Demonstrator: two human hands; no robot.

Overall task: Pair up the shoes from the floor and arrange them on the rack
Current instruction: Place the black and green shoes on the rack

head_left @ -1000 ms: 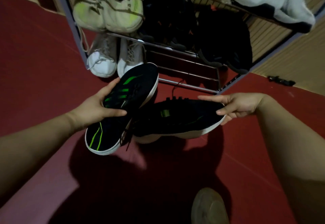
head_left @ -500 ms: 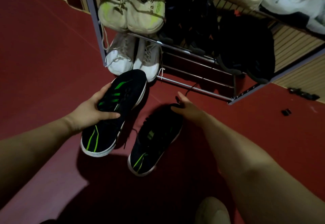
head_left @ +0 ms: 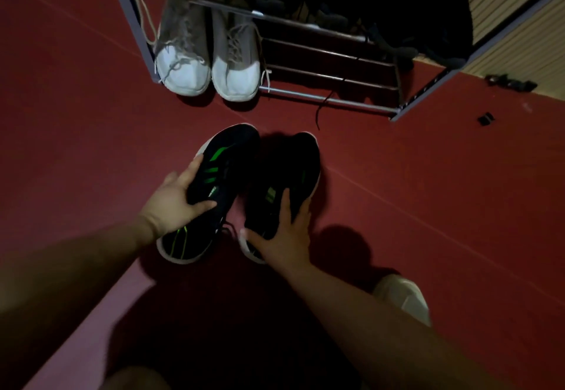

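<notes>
My left hand (head_left: pixel 175 203) grips one black-and-green sneaker (head_left: pixel 227 157), my right hand (head_left: pixel 284 238) its mate (head_left: pixel 295 163), long axes running 6-to-12 o'clock, with the shoe rack (head_left: pixel 330 101) rails at 1 o'clock.

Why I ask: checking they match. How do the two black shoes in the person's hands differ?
The left shoe shows bright green side stripes; the right shoe shows only faint green marks, being in shadow. The left hand grips the left shoe at mid-length, leaving its heel showing; the right hand grips the right shoe near the heel, covering it. Both are black with pale soles, toes toward the rack.
</notes>
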